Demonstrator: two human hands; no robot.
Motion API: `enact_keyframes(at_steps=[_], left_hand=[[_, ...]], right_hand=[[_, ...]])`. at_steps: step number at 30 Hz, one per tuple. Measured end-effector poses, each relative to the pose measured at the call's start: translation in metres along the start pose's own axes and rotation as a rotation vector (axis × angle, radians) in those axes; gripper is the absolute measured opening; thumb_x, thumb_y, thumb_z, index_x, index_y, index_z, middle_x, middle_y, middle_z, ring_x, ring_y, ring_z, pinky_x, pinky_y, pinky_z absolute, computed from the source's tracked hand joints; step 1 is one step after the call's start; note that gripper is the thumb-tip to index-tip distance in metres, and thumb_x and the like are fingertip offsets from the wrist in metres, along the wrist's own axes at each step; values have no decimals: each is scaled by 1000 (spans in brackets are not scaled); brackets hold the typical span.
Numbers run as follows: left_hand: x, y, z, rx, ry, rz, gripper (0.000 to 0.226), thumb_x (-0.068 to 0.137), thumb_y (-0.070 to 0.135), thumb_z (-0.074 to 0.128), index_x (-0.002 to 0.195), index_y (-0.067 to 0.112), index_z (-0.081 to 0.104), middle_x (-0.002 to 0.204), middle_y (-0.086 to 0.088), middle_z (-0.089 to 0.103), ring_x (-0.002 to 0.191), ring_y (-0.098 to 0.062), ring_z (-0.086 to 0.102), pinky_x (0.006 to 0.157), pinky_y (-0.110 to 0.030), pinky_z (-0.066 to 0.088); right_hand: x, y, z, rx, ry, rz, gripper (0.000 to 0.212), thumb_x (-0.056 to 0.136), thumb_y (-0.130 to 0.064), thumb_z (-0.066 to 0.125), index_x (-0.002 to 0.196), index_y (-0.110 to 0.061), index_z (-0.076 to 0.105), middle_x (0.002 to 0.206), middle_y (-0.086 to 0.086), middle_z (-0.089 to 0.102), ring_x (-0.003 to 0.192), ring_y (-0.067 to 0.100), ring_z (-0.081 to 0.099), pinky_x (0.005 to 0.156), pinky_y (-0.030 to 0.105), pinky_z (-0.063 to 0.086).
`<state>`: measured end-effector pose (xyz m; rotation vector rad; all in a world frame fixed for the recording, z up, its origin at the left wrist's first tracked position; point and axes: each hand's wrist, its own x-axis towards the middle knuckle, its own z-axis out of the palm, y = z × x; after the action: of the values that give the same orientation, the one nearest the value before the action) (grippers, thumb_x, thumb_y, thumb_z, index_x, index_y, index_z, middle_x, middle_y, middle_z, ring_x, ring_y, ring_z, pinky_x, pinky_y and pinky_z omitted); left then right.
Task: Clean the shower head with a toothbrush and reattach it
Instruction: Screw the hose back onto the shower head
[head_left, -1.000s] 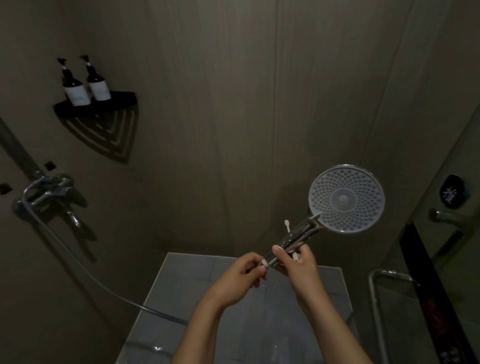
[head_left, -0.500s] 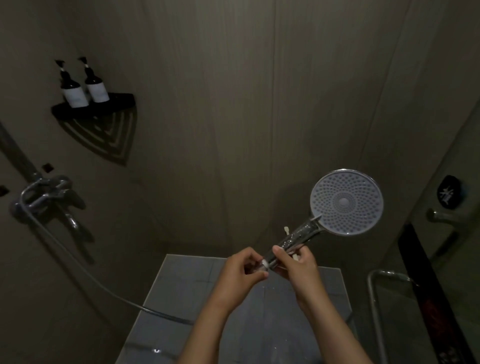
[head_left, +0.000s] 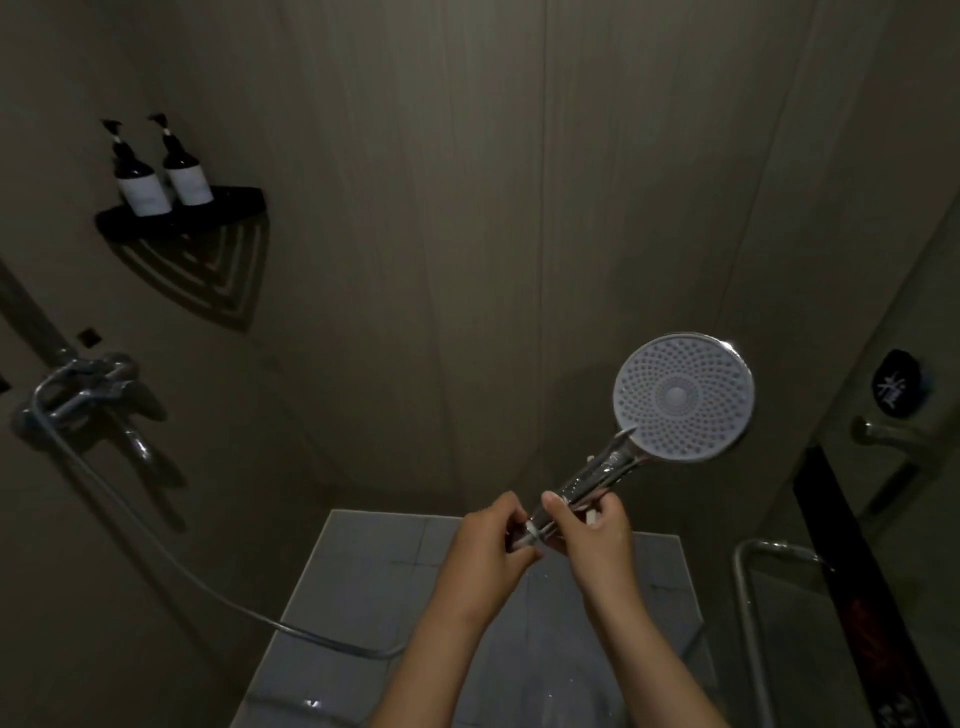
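The right hand (head_left: 597, 530) grips the shower head (head_left: 683, 397) by its handle; the left hand (head_left: 485, 551) pinches the hose (head_left: 156, 545) end.

Above the right hand (head_left: 592, 530), the shower head (head_left: 683, 397) has a matt grey face, studded with nubs, in a glossy chrome rim and handle. Left of the left hand (head_left: 483, 556), hose (head_left: 337, 646) and tap (head_left: 85, 387) are shiny metal. Wall (head_left: 467, 208) beyond is matt, faintly grained; floor tiles (head_left: 374, 561) below, smooth and glossy

Hose (head_left: 343, 646) left; rail (head_left: 740, 587) right; open between.
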<state>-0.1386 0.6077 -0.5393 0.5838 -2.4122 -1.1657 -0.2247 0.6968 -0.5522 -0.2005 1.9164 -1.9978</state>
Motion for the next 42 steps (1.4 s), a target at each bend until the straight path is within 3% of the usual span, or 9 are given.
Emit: enact_keyframes(at_steps=[5,9,15,20,28,31,35,38,42], left_hand=[[2,-3,-3,-212,-176,-146,23,77,5,67,78,21,51,75,3,62,65,-1,54,64,-17,42],[-2,-5,-13,-380,-278,-212,25,81,-7,59,83,17,53,81,-6,61,71,-10,54,59,-16,41],[-9,-9,-14,-421,-305,-286,24,87,-4,57,87,16,43,81,-5,68,65,-5,59,55,-17,38],[-8,-12,-18,-357,-361,-261,16,87,4,60,85,19,54,82,-6,67,71,-10,58,57,-17,40],[-11,-11,-13,-299,-167,-236,33,75,-5,70,78,15,44,70,-3,59,53,-6,54,50,-15,41],[-10,-12,-11,-138,-54,-163,41,63,5,79,69,26,45,64,2,59,56,-6,51,57,-26,43],[-12,-11,-8,12,-53,-76,44,64,10,77,67,27,37,64,3,59,54,1,45,54,-19,37],[-12,-6,-10,-144,-146,-157,34,73,10,74,72,25,43,72,-9,63,60,-7,53,57,-21,43],[-12,-4,-18,-418,-242,-286,7,90,6,55,86,11,56,82,-4,68,67,-14,61,55,-19,43]], right_hand=[[-1,1,-4,1,11,2,21,75,-23,76,84,-17,58,86,9,68,85,28,67,81,55,54],[-4,1,-4,16,-22,4,19,77,-19,75,88,-16,59,89,10,69,86,28,68,82,54,55],[-6,1,-3,1,-55,-4,21,77,-14,74,84,-16,54,84,7,66,89,34,66,83,59,52],[-7,1,-3,-30,-57,-17,22,76,-17,75,83,-14,55,84,12,67,86,35,67,80,59,53],[-13,4,5,48,-58,-15,21,78,-9,73,80,-13,53,78,6,63,79,24,63,83,59,52],[-13,5,7,45,-43,-20,22,77,-11,74,81,-15,53,81,6,65,84,27,65,84,58,52],[-18,4,7,1,-29,-46,21,77,-14,75,85,-17,55,87,6,67,89,26,67,85,54,53],[-18,4,3,-22,-11,-59,21,76,-18,75,83,-18,56,85,7,67,86,26,66,83,55,53],[-15,5,-1,13,-13,-24,21,73,-23,77,84,-21,58,87,7,69,88,29,67,82,57,53]])
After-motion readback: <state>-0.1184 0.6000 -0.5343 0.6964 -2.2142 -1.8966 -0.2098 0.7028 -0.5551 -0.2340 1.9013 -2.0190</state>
